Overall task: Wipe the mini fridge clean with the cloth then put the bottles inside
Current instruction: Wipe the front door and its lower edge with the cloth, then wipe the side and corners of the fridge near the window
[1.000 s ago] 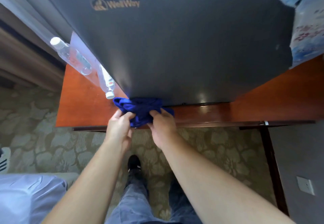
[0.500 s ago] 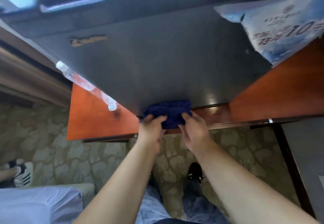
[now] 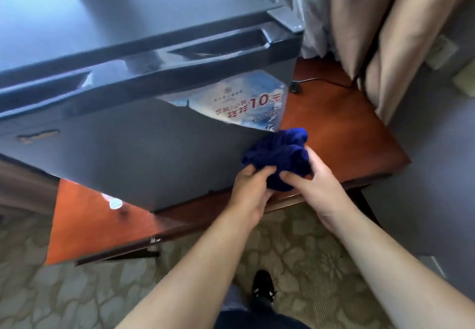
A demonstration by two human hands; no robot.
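Head view, largest first: how does the mini fridge (image 3: pixel 128 148) handle?
– Heavy and rigid, I'd judge. It's a dark, smooth-skinned box just ahead of both hands, with recessed grooves along the door top that look like the place to pull.
– And the table (image 3: pixel 334 133)?
– Glossy reddish wood, hard and flat, under the hands and running out beyond the right one.
– The cloth (image 3: pixel 280 159)?
– Deep blue, soft, bunched and surely light. It's against the door's lower corner, just below a torn paper sticker (image 3: pixel 231 102). The left hand (image 3: pixel 250 189) pinches its near edge with curled fingers, and the right hand (image 3: pixel 318 187) wraps thumb and fingers round the wad.
– The bottles?
– Well left of the left hand there's only a pale blur (image 3: pixel 114 203) on the table, perhaps a cap, I can't tell
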